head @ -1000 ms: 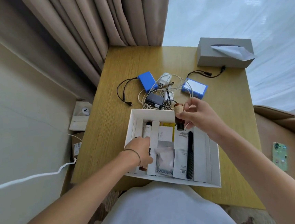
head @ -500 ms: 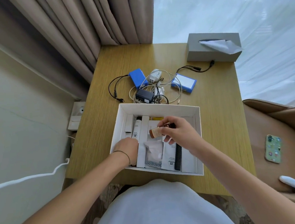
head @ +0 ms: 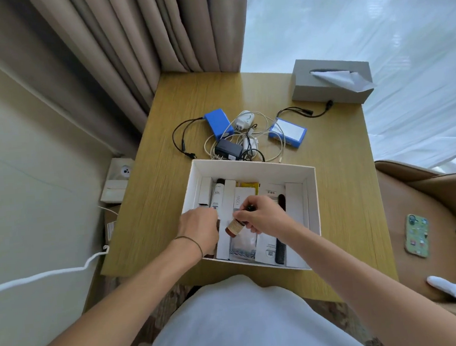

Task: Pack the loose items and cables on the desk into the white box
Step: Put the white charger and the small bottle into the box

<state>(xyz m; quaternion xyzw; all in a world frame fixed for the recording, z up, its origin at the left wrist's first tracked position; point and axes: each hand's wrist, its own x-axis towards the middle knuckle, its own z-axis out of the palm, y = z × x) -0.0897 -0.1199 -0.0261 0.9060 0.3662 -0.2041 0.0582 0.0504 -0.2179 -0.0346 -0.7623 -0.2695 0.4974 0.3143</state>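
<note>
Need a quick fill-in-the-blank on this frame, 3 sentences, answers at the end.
1. The right hand holds a small brown ____ over the white box.
2. The black comb lies inside the box near its ____ side.
3. The tangle of cables lies on the desk between two ____ packs, beyond the box.

Missing words: bottle; right; blue

The person wears a white top, arms bare, a thin dark band around the left wrist.

Brown bottle tilted inside white box — cables beyond.
</note>
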